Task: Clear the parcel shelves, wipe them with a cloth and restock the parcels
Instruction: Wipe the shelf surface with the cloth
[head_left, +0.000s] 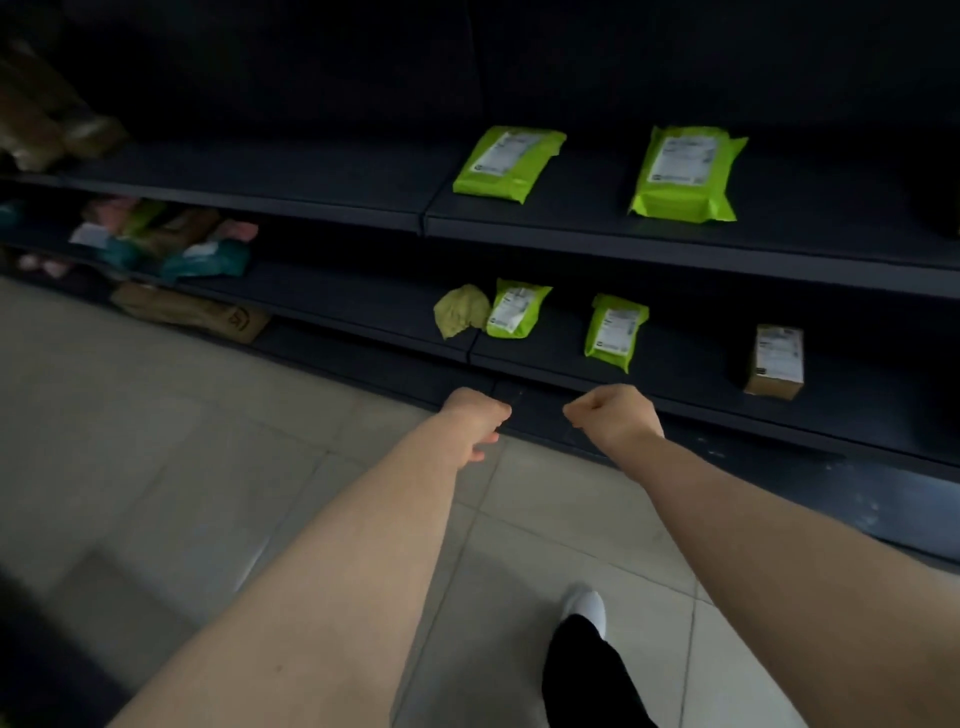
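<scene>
Dark parcel shelves run across the view. Two lime-green parcels lie on the upper shelf. On the lower shelf lie a crumpled yellow-green cloth, two smaller green parcels and a small brown box. My left hand and my right hand are stretched out below the lower shelf's front edge, both curled into loose fists with nothing visible in them.
A heap of mixed parcels fills the lower shelf at the left, with a brown paper parcel below it. More brown packages sit top left. Pale floor tiles lie underfoot; my foot stands close to the bottom shelf.
</scene>
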